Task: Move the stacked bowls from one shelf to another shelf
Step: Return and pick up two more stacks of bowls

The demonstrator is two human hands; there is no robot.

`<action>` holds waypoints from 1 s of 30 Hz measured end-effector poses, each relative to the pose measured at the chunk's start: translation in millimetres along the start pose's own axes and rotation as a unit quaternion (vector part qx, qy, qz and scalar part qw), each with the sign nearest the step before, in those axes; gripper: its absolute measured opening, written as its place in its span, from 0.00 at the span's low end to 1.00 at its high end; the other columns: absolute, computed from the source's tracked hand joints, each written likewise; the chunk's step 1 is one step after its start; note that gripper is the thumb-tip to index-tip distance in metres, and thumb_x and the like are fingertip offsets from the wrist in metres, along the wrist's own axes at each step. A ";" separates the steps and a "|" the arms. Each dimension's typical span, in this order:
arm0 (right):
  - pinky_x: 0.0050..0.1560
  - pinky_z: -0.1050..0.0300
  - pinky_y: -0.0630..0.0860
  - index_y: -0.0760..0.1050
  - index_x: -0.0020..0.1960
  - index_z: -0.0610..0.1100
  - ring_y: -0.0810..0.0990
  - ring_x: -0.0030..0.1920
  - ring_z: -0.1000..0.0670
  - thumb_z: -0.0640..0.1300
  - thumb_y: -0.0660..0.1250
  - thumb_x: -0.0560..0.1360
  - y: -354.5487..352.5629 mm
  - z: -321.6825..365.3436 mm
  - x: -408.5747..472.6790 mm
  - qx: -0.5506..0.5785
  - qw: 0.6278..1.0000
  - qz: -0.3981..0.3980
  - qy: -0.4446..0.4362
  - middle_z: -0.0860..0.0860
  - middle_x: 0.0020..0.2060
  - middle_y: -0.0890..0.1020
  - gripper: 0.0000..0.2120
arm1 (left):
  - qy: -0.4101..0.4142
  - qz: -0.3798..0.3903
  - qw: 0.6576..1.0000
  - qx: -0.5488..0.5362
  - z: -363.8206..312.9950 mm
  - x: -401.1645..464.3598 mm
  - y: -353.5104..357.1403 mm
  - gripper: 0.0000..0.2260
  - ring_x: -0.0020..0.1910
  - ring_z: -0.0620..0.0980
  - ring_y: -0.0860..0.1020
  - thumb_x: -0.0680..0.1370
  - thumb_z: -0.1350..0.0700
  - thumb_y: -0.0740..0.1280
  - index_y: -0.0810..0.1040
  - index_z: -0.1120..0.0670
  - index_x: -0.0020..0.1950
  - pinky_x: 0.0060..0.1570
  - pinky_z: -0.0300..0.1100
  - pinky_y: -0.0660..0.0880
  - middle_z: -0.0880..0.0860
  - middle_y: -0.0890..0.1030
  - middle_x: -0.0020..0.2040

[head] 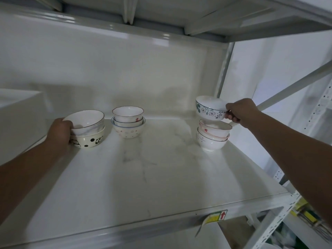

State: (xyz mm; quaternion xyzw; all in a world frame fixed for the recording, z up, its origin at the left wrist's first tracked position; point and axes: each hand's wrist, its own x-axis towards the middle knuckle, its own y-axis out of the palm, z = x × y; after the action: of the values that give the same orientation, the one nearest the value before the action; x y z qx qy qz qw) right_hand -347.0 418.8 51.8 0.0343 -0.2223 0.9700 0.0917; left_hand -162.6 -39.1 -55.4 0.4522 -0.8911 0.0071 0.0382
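While left hand [60, 131] grips two-bowl stack [87, 131], right hand [239, 110] pinches floral bowl [209, 109]

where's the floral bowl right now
In the head view, the floral bowl is on the right, held by the right hand just above the right stack of bowls on the shelf.

The shelf [161, 177] is white with thin grey veins like marble, and its frame [269, 229] is pale grey-white with a yellow and green sticker [215, 216] that carries a red arrow. The left stack has a white bowl [86, 121] with grey marbling over a cream bowl [89, 140] with black spots. The middle stack [128, 124] is white with red marks, a blue rim and small reddish dots, and the lifted bowl [210, 109] is white with dark green leaves and small flowers.
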 end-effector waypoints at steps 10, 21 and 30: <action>0.16 0.68 0.66 0.73 0.41 0.31 0.72 0.13 0.53 0.29 0.60 0.76 84.2 45.6 -37.6 0.031 0.994 0.104 -0.006 0.44 0.15 0.75 0.06 | -0.043 0.028 0.997 -0.058 7.4 6.7 -7.9 0.11 0.32 0.53 0.70 0.64 0.58 0.58 0.75 0.52 0.43 0.34 0.39 0.65 0.53 0.75 0.38; 0.13 0.65 0.66 0.71 0.44 0.35 0.71 0.11 0.49 0.27 0.57 0.76 149.6 0.3 -48.8 0.058 0.982 0.134 0.120 0.38 0.29 0.77 0.08 | -0.051 0.024 0.996 -0.069 4.7 -1.9 -2.9 0.07 0.26 0.50 0.76 0.73 0.62 0.58 0.73 0.54 0.39 0.32 0.36 0.68 0.51 0.79 0.30; 0.35 0.59 0.82 0.70 0.38 0.41 0.77 0.18 0.57 0.36 0.62 0.78 145.6 -13.0 -48.5 -0.030 0.984 0.172 0.016 0.45 0.31 0.81 0.10 | -0.045 0.018 0.996 -0.073 10.2 5.7 -7.8 0.04 0.34 0.51 0.72 0.72 0.58 0.60 0.74 0.51 0.44 0.35 0.41 0.67 0.54 0.78 0.43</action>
State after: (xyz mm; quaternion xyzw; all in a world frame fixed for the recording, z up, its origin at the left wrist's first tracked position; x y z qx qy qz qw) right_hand -327.9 287.9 -27.0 -0.0230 -0.2522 0.9647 -0.0721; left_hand -160.3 -48.8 -65.3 0.4319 -0.8981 -0.0774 0.0305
